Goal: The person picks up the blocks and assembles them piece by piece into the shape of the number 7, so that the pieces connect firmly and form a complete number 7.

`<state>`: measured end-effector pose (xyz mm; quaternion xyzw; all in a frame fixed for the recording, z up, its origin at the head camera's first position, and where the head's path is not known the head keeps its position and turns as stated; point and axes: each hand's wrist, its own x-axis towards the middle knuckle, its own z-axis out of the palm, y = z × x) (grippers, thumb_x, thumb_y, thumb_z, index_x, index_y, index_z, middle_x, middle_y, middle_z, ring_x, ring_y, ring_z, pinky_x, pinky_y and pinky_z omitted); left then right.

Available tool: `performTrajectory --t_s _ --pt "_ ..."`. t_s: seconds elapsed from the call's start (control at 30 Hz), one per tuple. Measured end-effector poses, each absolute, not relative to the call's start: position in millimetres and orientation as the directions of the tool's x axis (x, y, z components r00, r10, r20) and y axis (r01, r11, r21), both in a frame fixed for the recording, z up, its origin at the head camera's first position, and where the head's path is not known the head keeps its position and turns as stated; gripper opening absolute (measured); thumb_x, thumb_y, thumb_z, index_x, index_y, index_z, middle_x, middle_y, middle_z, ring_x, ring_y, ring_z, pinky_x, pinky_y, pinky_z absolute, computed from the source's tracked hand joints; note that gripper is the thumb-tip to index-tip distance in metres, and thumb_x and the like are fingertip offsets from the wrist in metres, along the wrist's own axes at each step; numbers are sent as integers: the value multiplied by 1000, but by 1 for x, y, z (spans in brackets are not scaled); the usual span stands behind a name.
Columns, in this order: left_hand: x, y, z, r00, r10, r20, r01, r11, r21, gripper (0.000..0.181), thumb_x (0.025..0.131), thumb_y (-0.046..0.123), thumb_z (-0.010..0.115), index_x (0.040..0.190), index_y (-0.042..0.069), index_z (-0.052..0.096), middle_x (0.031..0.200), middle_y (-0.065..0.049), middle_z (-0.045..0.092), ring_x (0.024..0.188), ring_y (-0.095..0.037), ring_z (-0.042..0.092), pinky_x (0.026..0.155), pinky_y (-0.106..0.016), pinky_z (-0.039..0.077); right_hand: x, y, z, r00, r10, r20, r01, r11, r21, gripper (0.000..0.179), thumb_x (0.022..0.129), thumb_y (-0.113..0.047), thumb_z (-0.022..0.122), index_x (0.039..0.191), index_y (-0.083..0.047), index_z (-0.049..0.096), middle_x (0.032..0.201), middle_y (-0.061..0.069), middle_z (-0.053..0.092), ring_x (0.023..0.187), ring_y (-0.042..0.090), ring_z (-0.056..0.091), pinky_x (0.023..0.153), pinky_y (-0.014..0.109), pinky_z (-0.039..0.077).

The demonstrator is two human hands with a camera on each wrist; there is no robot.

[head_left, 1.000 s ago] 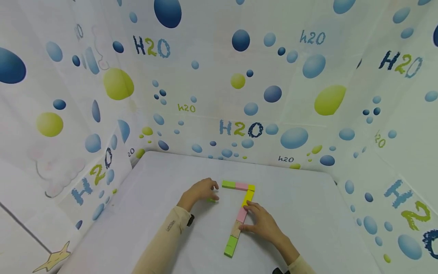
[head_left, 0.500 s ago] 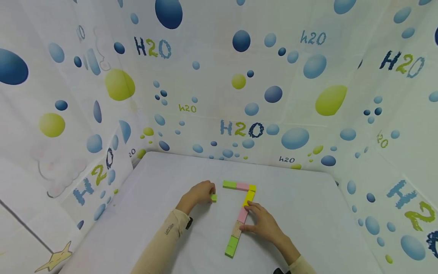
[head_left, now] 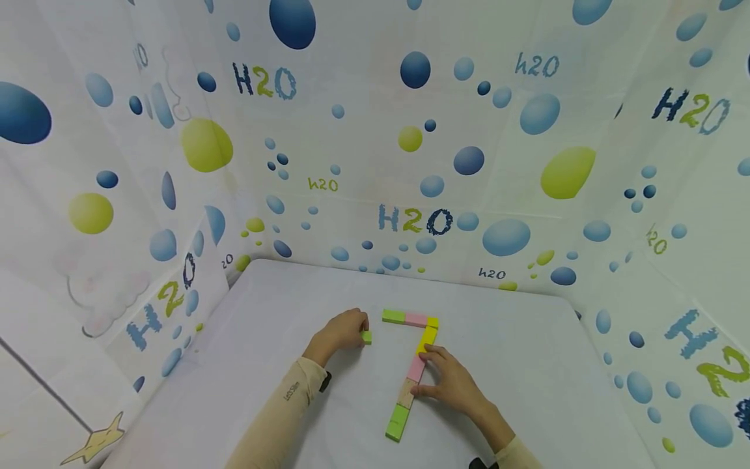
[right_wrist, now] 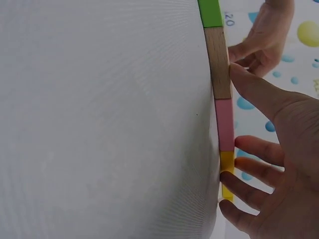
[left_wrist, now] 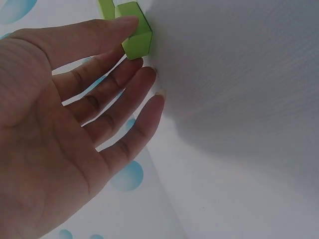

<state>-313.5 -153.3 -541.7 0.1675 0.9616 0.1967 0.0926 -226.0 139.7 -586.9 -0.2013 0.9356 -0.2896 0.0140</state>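
Observation:
My left hand (head_left: pixel 342 329) pinches a small green block (head_left: pixel 367 338) between thumb and fingers, low over the white tabletop. In the left wrist view the thumb lies across this green block, the other fingers loosely bent. A slanting row of blocks holds a yellow block (head_left: pixel 428 337), a pink block (head_left: pixel 416 369), a wooden block (head_left: pixel 405 393) and a green block (head_left: pixel 396 423). My right hand (head_left: pixel 454 384) rests along the row's right side. Its thumb touches the wooden block, and its relaxed fingertips meet the pink and yellow blocks in the right wrist view.
A short top row runs left from the corner: a small yellow block (head_left: pixel 433 322), a pink block (head_left: pixel 416 319) and a green block (head_left: pixel 394 316). White cloth covers the table (head_left: pixel 281 293). Patterned curtains (head_left: pixel 351 143) stand behind and at both sides.
My left fingers have closed in on the small green block, which was mostly hidden under them and now shows at the fingertips. The right hand and the rows stay put.

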Motion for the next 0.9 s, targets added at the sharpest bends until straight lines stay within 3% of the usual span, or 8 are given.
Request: performTrajectory --t_s 0.9 --pt "-324 -153 -551 -946 323 -10 283 844 455 20 88 1 78 106 2 69 97 -4 57 85 -18 55 84 -39 54 -229 140 -588 -924 -375 78 -352 753 -555 85 75 -62 86 139 -11 64 156 11 49 141 36 51 112 56 45"
